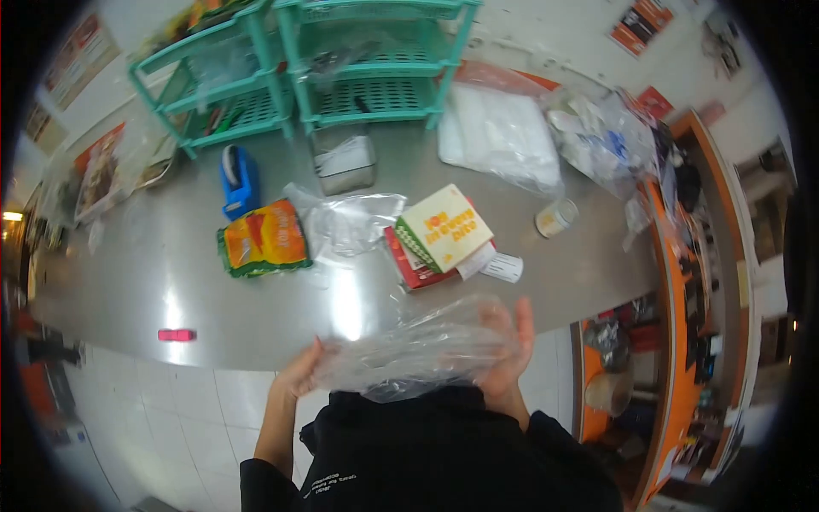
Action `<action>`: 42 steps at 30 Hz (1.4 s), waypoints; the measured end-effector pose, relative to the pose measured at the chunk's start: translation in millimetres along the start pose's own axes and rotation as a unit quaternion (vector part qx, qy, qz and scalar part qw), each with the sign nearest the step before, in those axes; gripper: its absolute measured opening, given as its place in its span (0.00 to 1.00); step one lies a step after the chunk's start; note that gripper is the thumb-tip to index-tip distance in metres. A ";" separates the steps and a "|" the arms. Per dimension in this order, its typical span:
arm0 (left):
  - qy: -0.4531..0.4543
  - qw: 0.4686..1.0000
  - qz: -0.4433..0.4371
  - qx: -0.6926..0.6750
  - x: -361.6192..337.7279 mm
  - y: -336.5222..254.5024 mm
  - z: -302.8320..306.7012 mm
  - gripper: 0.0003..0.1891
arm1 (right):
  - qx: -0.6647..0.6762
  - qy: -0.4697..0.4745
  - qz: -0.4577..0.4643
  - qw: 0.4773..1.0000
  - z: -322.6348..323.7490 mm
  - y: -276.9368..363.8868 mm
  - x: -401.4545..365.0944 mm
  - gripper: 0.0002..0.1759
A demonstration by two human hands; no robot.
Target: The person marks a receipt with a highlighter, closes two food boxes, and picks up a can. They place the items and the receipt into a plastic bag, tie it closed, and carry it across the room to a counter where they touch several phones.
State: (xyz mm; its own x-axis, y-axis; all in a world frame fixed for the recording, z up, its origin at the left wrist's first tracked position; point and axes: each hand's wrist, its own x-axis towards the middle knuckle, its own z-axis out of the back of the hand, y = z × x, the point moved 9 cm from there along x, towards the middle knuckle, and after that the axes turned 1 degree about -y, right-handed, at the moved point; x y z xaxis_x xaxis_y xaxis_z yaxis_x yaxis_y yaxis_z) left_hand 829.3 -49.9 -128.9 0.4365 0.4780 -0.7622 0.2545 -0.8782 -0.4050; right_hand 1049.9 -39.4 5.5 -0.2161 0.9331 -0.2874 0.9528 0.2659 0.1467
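Note:
A clear plastic bag [418,352] spreads between my two hands in front of my body, just above the near edge of the metal table [247,320]. My left hand [299,370] is closed on the bag's left end. At the other end, my right hand [512,346] has its fingers stretched upward, and the film lies across part of its thumb side. Beyond the bag sit a cream and green box [448,229] on a red box [414,263]. A small white printed container [503,268] lies beside them.
An orange and green packet [266,241], blue tape dispenser [240,182], crumpled clear plastic [350,224] and pink object [177,335] lie on the table. A round tin [556,218] and a stack of clear bags [499,132] are right. Green racks [371,101] stand behind; orange shelving [674,367] stands right.

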 end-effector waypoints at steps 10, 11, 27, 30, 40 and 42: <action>0.178 0.924 -0.268 -0.207 -38.1 -76.8 -57.7 0.29 | -0.802 -0.092 0.097 0.582 53.2 58.6 -27.0 0.19; 0.211 0.935 -0.246 -0.144 -39.1 -70.2 -67.9 0.30 | -0.878 -0.095 0.200 0.425 -3.1 68.3 -35.4 0.21; -0.009 0.612 -0.210 0.762 4.2 -50.0 -115.8 0.19 | -0.985 0.046 0.139 0.089 31.4 -43.4 49.4 0.31; -0.182 0.469 -0.107 0.858 18.4 -78.7 -105.8 0.23 | -0.965 0.168 0.144 0.138 26.4 -26.5 39.1 0.33; -0.171 0.819 -0.269 0.477 33.5 -141.1 -144.3 0.30 | -0.647 -0.117 0.142 0.740 62.2 190.3 120.2 0.28; -0.140 0.868 -0.195 0.436 85.2 -121.7 -144.4 0.37 | -0.562 -0.086 -0.018 0.823 79.6 151.4 144.9 0.31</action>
State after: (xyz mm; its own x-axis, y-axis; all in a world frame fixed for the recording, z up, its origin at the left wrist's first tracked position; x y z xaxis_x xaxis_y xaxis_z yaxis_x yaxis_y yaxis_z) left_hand 960.2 100.2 -71.7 0.2068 0.8261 -0.5242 -0.4660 -0.3880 -0.7952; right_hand 1179.8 116.8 -89.2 -0.1152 0.8976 -0.4255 0.1273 0.4382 0.8898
